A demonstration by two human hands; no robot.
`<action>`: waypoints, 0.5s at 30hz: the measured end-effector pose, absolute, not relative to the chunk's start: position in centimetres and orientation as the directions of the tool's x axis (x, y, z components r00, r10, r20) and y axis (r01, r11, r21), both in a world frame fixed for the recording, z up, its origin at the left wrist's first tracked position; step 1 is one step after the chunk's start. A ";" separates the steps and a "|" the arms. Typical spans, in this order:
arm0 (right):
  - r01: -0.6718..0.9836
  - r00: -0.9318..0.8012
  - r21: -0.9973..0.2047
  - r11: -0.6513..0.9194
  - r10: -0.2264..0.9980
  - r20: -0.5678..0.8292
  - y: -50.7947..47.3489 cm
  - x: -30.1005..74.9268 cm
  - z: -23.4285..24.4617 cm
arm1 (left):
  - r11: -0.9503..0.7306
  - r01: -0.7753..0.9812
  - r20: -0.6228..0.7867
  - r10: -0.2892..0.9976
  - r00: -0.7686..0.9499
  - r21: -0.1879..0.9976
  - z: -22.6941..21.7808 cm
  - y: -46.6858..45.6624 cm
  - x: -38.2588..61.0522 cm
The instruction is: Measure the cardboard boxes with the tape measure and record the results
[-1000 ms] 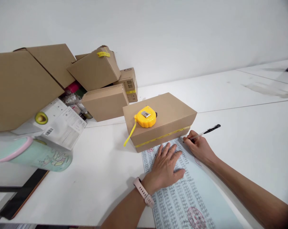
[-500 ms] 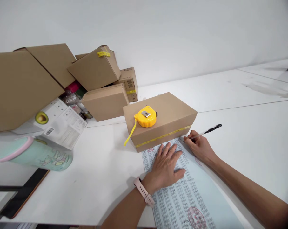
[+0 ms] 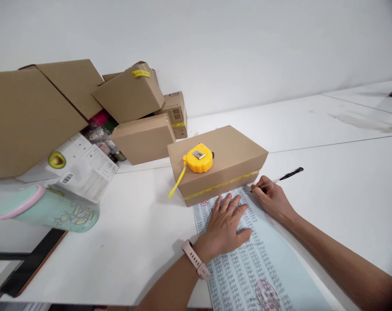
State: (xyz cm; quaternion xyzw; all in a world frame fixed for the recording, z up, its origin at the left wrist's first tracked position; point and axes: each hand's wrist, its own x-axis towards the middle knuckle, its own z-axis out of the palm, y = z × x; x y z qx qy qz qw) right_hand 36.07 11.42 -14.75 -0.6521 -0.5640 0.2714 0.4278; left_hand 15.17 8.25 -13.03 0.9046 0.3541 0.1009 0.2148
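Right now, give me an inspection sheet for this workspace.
Surface: white table, seams visible.
Job's things: printed paper sheet; black-capped pen; brown cardboard box with yellow tape strip at the sheet's far edge; yellow tape measure on top of it.
Clutter: pile of brown cardboard boxes at left; mint-green bottle with pink band, near left.
Grippers: left hand flat, open, on the sheet; right hand shut on the pen.
Cables: nothing seen.
Surroundings: plain white wall.

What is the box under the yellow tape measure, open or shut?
Shut: the box has a flat closed top, with the tape measure resting on it.
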 end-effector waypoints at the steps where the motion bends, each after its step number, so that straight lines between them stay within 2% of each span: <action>1: 0.502 0.228 -0.865 0.000 0.965 0.132 11.4 36.1 -14.8 | -0.657 0.598 0.029 0.684 0.728 0.459 -13.0 8.3 15.2; 15: 0.540 0.237 -0.842 -0.015 0.962 0.135 11.6 36.1 -14.9 | -0.661 0.599 0.033 0.683 0.729 0.451 -13.1 8.2 15.3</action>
